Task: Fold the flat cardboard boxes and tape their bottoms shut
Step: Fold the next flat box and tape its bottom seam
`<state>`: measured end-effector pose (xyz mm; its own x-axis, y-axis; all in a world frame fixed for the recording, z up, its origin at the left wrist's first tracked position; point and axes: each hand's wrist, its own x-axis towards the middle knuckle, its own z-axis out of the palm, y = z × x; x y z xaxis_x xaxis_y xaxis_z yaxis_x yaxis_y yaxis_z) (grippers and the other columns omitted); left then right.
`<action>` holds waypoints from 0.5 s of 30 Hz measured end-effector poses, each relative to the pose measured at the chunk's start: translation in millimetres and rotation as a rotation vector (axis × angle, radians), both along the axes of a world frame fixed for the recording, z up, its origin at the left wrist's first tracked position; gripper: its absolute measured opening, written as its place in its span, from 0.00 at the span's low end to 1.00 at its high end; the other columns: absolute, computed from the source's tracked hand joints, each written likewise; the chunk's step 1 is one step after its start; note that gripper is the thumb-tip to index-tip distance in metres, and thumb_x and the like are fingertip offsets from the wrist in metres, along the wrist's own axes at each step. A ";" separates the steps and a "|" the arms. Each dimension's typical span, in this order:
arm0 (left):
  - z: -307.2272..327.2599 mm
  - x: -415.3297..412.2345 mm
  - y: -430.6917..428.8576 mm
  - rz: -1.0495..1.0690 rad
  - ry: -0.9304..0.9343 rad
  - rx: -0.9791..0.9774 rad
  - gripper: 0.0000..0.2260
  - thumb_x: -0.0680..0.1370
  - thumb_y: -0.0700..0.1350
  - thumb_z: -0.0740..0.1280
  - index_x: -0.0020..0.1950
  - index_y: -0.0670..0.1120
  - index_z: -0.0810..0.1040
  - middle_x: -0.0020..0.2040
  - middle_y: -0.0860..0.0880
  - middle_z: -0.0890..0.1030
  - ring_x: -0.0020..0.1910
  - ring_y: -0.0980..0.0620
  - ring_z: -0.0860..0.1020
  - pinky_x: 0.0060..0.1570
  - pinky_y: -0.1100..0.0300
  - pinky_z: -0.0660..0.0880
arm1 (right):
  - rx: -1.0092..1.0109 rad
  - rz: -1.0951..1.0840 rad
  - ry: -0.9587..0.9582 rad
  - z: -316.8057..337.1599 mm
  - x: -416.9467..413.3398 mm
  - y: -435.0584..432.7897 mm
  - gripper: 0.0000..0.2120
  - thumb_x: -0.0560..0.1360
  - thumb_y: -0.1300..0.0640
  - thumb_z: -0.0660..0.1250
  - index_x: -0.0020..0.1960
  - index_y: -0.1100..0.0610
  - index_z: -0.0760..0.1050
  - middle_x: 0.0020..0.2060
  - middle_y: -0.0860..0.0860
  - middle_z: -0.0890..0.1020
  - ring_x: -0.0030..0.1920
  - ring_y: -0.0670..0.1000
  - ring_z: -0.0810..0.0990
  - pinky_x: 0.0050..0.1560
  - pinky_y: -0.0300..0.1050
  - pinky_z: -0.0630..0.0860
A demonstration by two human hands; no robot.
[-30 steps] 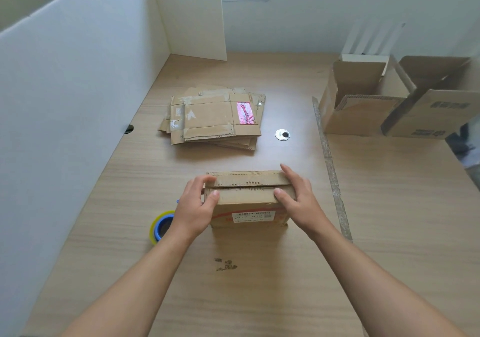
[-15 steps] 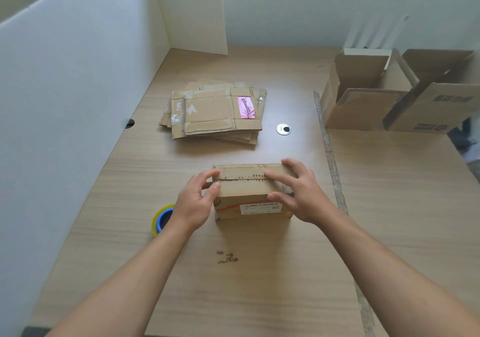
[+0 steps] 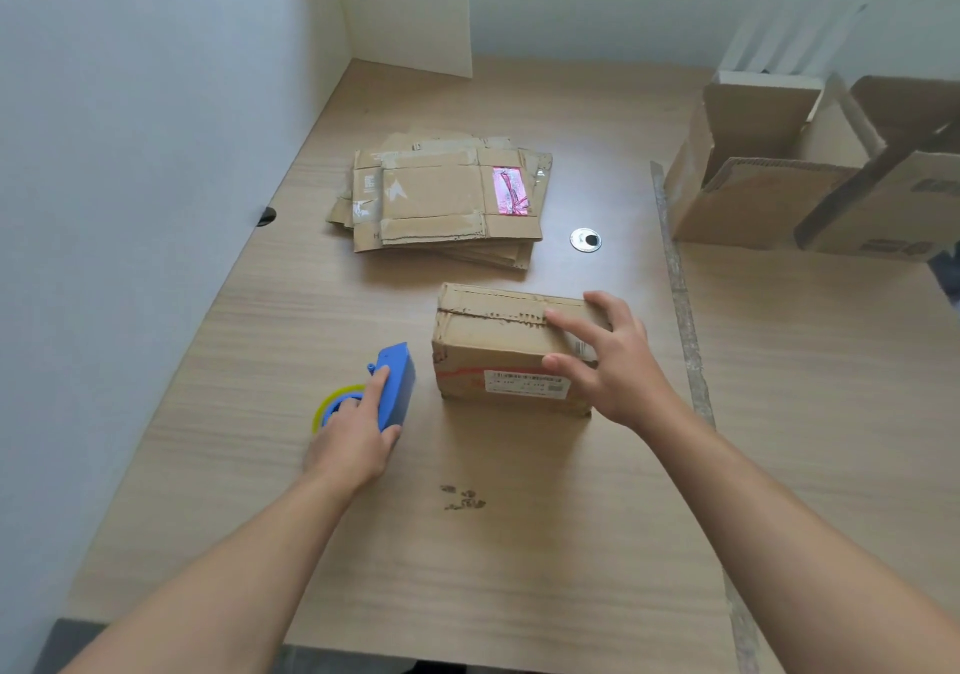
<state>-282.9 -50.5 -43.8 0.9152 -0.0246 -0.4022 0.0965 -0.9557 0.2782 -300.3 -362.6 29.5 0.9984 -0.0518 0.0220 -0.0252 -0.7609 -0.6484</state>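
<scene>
Head view — wooden table (image 3: pixel 519 569), white partitions (image 3: pixel 130 179); left hand (image 3: pixel 353 444) grips tape dispenser (image 3: pixel 397 382), right hand (image 3: pixel 618 366) flat on box (image 3: pixel 488 346).

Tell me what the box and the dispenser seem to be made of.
The box looks like brown corrugated cardboard, matte: ragged fluted edges show at the flap seam. The dispenser is probably hard plastic: smooth, evenly blue.

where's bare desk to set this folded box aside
Free: right of the seam strip, nearer than the open boxes; also the near edge below the folded box. Crowded: the gap between flat stack and folded box, and left by the tape dispenser.
</scene>
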 end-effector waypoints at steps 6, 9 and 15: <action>-2.5 7.8 -22.3 0.124 0.017 -0.050 0.38 0.79 0.42 0.60 0.78 0.63 0.39 0.45 0.44 0.73 0.37 0.49 0.74 0.34 0.55 0.69 | -0.033 0.015 -0.050 -10.2 -3.7 0.2 0.23 0.75 0.45 0.70 0.69 0.38 0.73 0.75 0.54 0.61 0.73 0.60 0.58 0.73 0.54 0.59; -3.2 6.9 -25.7 0.144 0.024 -0.042 0.38 0.80 0.43 0.60 0.77 0.63 0.38 0.39 0.44 0.76 0.34 0.48 0.76 0.31 0.54 0.70 | -0.094 0.052 -0.015 -12.6 -6.7 -1.9 0.25 0.76 0.39 0.65 0.72 0.34 0.67 0.77 0.50 0.56 0.76 0.59 0.53 0.73 0.58 0.60; -1.1 14.5 -16.6 0.096 0.042 -0.056 0.35 0.82 0.46 0.61 0.79 0.61 0.40 0.37 0.44 0.75 0.34 0.49 0.75 0.35 0.54 0.71 | -0.103 0.046 -0.020 -6.7 -4.0 -3.8 0.22 0.76 0.41 0.68 0.69 0.36 0.72 0.73 0.51 0.61 0.71 0.56 0.58 0.67 0.54 0.66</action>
<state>-268.4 -67.1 -44.9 0.8968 0.0391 -0.4407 0.1999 -0.9244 0.3247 -304.3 -366.4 22.8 0.9990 -0.0028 0.0445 0.0229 -0.8235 -0.5669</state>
